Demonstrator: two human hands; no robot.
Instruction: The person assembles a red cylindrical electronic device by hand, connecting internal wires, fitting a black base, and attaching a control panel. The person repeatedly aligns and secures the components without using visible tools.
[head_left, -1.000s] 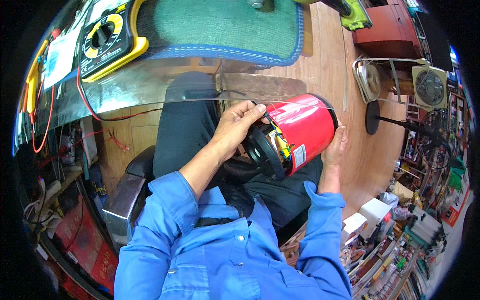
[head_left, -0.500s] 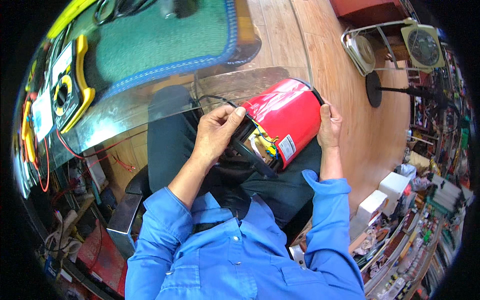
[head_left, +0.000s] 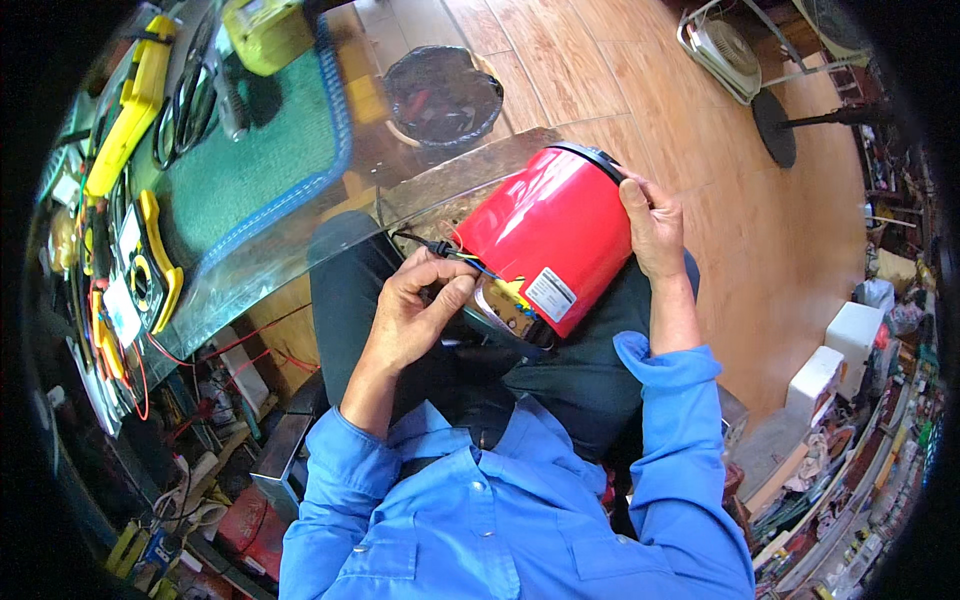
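**Red appliance held on the lap, both hands on it**

A person in a blue long-sleeved shirt sits and looks down at a red cylindrical appliance (head_left: 548, 238) lying tilted on its side across their dark trousers. All places below are given from this red appliance.

The left hand (head_left: 415, 315) is at the appliance's lower left end, just beside its open underside (head_left: 503, 305), where coloured parts show inside. The thumb and fingers of this hand are pinched narrowly on a thin bundle of wires (head_left: 452, 254), dark with a blue and a yellow strand, which runs along the edge of the underside.

The right hand (head_left: 652, 222) is on the opposite, upper right end. It grips the black rim (head_left: 592, 160) there, fingers curled over the edge and palm against the red wall, steadying the body.

A pale label (head_left: 551, 294) sits on the red wall near the underside, between the two hands.

Above and to the left of the appliance lies a glass-topped bench edge (head_left: 300, 245) with a green mat (head_left: 255, 165) on it. Further left on the bench are yellow meters (head_left: 150, 262). Straight above the appliance, on the wooden floor, stands a round bin with a dark liner (head_left: 443, 95). Up and to the right, well apart, stands a floor fan (head_left: 735, 55).
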